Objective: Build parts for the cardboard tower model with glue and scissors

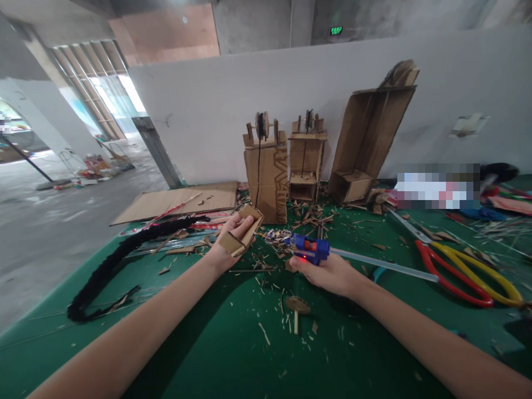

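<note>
While the left hand grips a small folded cardboard piece, thumb on its near face and fingers wrapped behind, the right hand is closed around the handle of a blue glue gun. The piece is held just above the green tabletop, tilted, near the middle of the view. The gun points left toward it, its nozzle close to the piece but apart from it, and a red light glows on the gun's underside. A clear glue stick runs out of the back of the gun to the right. Below the hands a round cardboard disc on a stick lies flat among scattered cardboard shavings. To the left a thick black braided cord curves across the tabletop. To the right lie large scissors with one red and one yellow handle, blades pointing toward the back. Behind the hands stand two small cardboard towers, each topped with a dark spool, the left one with a black string hanging down its front. Right of them a tall open cardboard box leans against the white wall. A flat cardboard sheet lies at the back left edge.
</note>
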Motion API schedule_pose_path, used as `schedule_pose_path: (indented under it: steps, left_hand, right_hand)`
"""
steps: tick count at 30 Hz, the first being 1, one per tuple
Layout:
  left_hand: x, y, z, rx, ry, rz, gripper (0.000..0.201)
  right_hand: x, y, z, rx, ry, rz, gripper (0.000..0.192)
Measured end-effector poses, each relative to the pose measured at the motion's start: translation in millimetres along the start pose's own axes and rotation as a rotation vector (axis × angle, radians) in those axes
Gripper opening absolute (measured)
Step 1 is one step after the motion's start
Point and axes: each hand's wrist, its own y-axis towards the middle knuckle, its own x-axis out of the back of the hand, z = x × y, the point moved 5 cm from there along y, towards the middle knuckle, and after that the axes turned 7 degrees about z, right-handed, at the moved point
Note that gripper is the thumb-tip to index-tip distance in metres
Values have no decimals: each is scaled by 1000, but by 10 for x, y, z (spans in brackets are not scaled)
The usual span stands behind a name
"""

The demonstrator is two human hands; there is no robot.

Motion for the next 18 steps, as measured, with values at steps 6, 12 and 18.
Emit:
schedule_pose_path:
  steps: [6,12,18]
  left_hand:
    - [0,-1,0,-2,0,0,29]
    - [17,3,3,0,-4,-14,29]
    - [11,7,-8,-7,-13,-26,29]
  right_hand:
    - [5,-12,20,-13,-28,-22,38]
    - [6,-21,66,21,-55,-26,36]
    - [-2,-26,40,-17,-57,-34,37]
